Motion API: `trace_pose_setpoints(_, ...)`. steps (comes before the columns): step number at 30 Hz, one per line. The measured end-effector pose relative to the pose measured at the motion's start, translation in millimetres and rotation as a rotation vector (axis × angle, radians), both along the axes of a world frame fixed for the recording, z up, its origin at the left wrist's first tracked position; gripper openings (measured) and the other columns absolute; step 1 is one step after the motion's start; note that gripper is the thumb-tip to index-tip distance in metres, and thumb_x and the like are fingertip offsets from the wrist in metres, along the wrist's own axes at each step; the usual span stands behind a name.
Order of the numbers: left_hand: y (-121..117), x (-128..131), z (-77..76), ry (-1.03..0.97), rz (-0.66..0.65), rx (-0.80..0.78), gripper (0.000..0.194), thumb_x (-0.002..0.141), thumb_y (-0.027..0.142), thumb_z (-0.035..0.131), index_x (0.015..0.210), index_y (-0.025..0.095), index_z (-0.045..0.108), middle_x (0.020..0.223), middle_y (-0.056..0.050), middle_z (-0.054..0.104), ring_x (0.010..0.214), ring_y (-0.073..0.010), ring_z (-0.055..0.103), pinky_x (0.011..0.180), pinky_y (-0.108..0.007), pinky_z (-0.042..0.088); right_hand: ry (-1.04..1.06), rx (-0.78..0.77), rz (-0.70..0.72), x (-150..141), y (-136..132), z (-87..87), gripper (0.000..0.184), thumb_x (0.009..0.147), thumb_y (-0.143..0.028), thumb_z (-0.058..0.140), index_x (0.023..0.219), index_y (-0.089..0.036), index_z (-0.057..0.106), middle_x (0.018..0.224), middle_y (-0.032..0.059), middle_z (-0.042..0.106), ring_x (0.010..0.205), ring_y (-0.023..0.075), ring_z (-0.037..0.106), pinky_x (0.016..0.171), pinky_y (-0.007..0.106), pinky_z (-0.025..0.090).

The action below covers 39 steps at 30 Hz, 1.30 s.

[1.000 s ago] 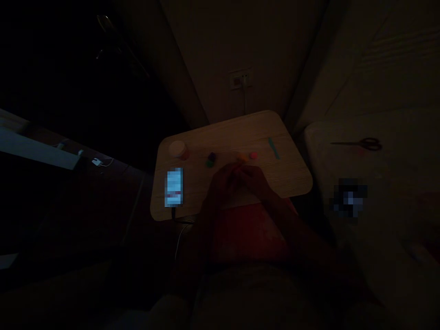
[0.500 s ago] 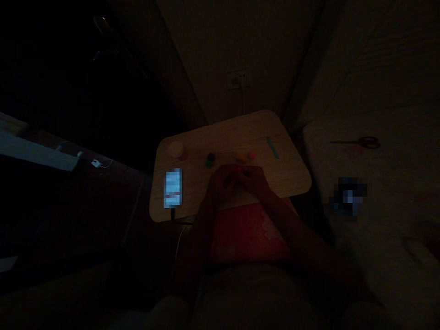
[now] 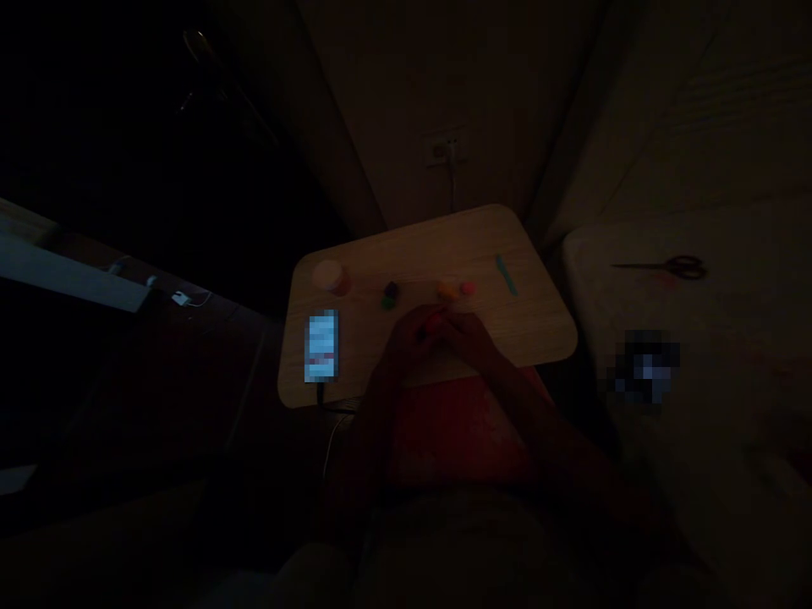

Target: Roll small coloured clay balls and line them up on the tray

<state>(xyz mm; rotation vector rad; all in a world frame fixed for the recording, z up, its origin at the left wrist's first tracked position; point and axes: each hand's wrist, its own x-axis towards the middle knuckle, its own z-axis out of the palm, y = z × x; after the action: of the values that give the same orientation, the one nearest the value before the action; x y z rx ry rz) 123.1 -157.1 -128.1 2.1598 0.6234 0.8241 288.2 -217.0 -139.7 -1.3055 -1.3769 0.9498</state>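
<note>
In the dim head view, my left hand [image 3: 409, 337] and my right hand [image 3: 468, 335] meet over the near edge of a small wooden table [image 3: 431, 241]. Between their closed fingers is a red lump of modelling clay [image 3: 435, 321], partly hidden. Just beyond them lie an orange lump [image 3: 447, 291] and a pink ball [image 3: 468, 288]. A green lump [image 3: 388, 301] touches a dark purple one [image 3: 392, 289] to the left. On the right side rests a flat teal strip [image 3: 506, 275]. A round pale tub [image 3: 328, 277] stands at the far left.
A lit phone [image 3: 321, 347], its screen blurred out, lies at the table's left with a cable attached. Scissors [image 3: 672, 267] and a pixelated object [image 3: 645, 368] rest on the pale surface at right. A wall socket [image 3: 445, 148] holds a plug.
My right hand's fingers have shifted slightly over the red clay, and both hands now sit closer together. The whole view has moved a little; the things on the table stay put.
</note>
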Motion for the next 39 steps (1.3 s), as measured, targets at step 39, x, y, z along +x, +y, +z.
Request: trace_pose_setpoints(39, -2, 2, 4.6, -0.052, 0.236, 0.186, 0.03, 0.097, 0.047, 0.064, 0.109, 0.021, 0.074, 0.107, -0.01, 0.076, 0.101, -0.0229, 0.071, 0.093, -0.043, 0.059, 0.041, 0.011, -0.242, 0, -2, 2.8, 0.032, 0.081, -0.044, 0.076, 0.099, -0.018, 0.083, 0.087, 0.008, 0.082, 0.077, 0.0243, 0.074, 0.072, 0.034, 0.058)
